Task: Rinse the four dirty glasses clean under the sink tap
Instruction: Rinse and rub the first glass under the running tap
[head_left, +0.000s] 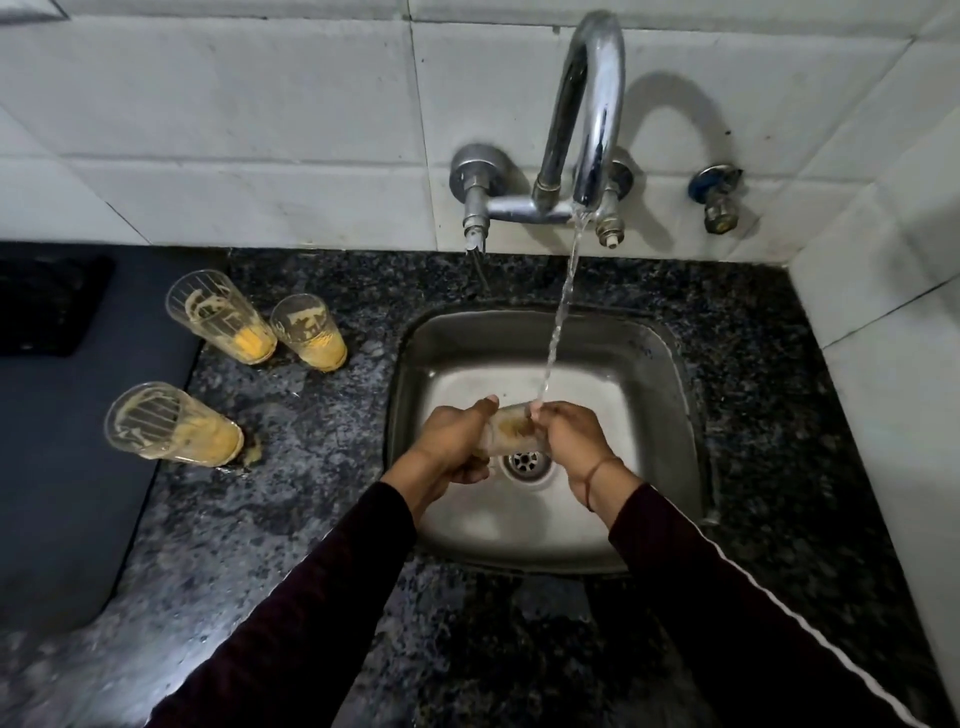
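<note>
Three dirty glasses (223, 317) (309, 332) (174, 423) wait on the speckled stone counter (291, 519) at the left, tall and clear, with yellow gunk stuck inside. Next comes the shiny metal sink (670, 415). Over its drain, the left hand (452, 441) is curled tight around one end of the fourth glass (514, 431), which lies sideways. Its inside looks smeared brown. Water from the curved silver tap (592, 104) lands by its other end, where the right hand (569, 436) is wrapped closed. This looks like the first rinse. Next, I think, the glass needs turning so water runs inside.
</note>
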